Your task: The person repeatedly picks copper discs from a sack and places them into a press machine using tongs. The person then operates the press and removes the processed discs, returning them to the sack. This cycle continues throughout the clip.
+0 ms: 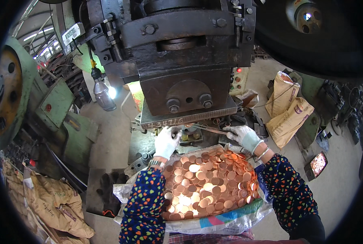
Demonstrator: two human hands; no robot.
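Observation:
My right hand (244, 137), in a white glove, grips a pair of long metal tongs (210, 129). Their tips reach left under the dark press ram (189, 91), over the small die block (191, 137). On the left side of that die, my left hand (167, 141), also gloved, has its fingers curled together; whatever they may hold is too small to make out. Below and between my forearms lies a heap of round copper discs (210, 183) on a white woven sack (230, 225). The ram's lower plate (189, 116) hangs just above both hands.
A lit work lamp (102, 95) hangs at the left of the press. Brown paper sacks (289, 120) stand at the right, and more brown sacks (57, 201) lie at lower left. A control box with a red light (239, 79) sits behind. Dark gloves (110, 189) lie beside the discs.

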